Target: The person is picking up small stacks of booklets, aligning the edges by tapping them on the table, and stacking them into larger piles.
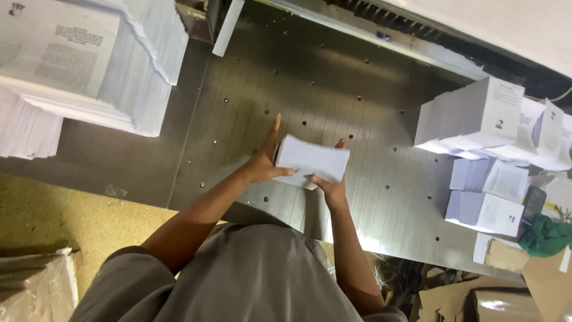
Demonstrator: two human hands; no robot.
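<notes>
both hands held a small stack of white sheets (312, 160) above the grey metal table (333, 89). the left hand (264, 162) pressed flat against the stack's left end, fingers stretched upward and thumb laid across its face. the right hand (331, 186) cupped the stack from beneath, fingers seemingly curled behind it, though mostly hidden. a tall pile of printed paper (83, 65) sat at the upper left, and cut bundles (485, 113) lay well apart at the right edge.
</notes>
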